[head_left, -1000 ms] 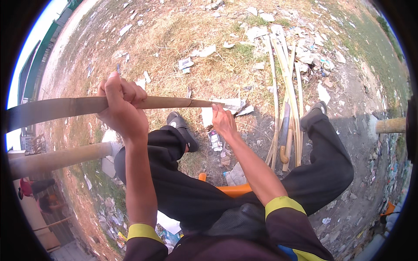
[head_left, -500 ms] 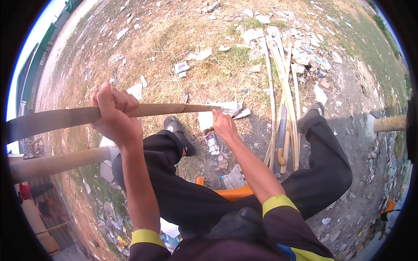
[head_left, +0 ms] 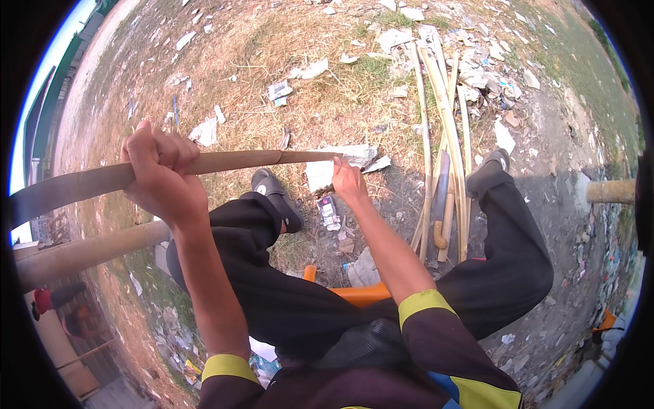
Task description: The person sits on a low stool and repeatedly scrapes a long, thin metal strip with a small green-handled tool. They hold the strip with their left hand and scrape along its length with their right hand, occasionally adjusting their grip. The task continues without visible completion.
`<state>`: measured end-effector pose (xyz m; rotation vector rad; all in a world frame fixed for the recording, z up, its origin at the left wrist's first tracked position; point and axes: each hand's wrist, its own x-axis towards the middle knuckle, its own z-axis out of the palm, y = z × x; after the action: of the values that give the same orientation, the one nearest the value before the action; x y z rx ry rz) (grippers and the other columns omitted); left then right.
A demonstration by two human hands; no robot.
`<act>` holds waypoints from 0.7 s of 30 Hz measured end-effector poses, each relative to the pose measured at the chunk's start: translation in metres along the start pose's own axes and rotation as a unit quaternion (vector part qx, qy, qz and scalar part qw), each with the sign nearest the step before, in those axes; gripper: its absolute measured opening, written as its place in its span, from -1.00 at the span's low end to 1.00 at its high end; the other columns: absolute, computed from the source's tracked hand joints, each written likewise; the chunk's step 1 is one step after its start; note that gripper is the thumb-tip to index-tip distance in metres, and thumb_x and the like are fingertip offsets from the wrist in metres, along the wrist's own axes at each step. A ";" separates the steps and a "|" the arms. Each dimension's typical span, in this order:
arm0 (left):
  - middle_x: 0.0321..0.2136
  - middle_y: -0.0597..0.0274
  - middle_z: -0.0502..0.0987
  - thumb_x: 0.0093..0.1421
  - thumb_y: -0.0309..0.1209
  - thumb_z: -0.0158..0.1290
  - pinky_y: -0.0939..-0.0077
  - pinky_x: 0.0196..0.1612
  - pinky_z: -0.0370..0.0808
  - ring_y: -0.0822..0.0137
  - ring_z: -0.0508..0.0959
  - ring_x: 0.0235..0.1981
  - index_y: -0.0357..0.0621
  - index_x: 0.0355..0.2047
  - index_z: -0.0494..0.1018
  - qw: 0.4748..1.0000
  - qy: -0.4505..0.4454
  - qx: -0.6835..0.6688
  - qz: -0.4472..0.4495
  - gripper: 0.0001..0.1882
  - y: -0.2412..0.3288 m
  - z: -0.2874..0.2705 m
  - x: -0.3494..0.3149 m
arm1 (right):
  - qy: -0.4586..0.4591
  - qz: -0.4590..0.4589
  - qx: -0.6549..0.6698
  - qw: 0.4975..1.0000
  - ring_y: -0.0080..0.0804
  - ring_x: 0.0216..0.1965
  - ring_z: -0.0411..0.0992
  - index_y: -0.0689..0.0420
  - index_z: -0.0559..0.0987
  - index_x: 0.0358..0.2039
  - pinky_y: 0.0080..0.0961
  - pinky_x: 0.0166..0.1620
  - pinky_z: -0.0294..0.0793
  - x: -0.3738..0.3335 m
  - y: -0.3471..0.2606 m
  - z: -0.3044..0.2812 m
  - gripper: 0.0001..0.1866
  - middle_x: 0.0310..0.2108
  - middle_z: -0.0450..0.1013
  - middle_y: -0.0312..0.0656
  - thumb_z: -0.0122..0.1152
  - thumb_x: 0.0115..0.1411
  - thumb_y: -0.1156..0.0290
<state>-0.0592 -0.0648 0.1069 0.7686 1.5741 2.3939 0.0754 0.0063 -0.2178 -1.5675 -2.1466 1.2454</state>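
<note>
A long, slightly bowed bamboo strip [head_left: 235, 160] lies across the view above my knees, its far left part running out of the picture. My left hand [head_left: 160, 170] is raised and wrapped round it in a fist. My right hand [head_left: 349, 181] pinches the strip's thin right end between thumb and fingers. A small raised sliver or node shows on the strip between the hands. On the ground between my feet lies a large knife [head_left: 443, 194] with a wooden handle, resting among several pale bamboo strips [head_left: 424, 136]; neither hand touches them.
A thick bamboo pole [head_left: 95, 251] stretches beside my left knee, and another pole end [head_left: 611, 191] shows at the right. An orange seat [head_left: 361, 294] is under me. Paper scraps [head_left: 320, 176] and rubble litter the dry grass. At lower left, a person in red [head_left: 42, 301] is partly visible.
My left hand has moved a little left and the strip has shifted with it, now slightly higher at its right end. The right hand keeps its pinch, slightly higher.
</note>
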 end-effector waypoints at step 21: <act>-0.83 0.46 -0.04 0.20 -0.48 -0.15 0.60 -0.73 -0.02 0.57 -0.04 -0.82 -0.02 -0.71 0.01 1.000 -0.027 -0.015 -0.004 -0.64 0.005 -0.001 -0.007 | -0.054 0.081 0.342 0.935 0.17 -0.43 0.40 0.24 0.45 -0.45 -0.05 -0.26 0.28 -0.035 -0.045 -0.050 -0.44 -0.49 0.44 0.18 -0.34 0.28 -0.01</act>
<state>-0.0525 -0.0706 0.1093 0.8117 1.5157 2.3642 0.0885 -0.0016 -0.1434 -1.3861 -1.3886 1.8960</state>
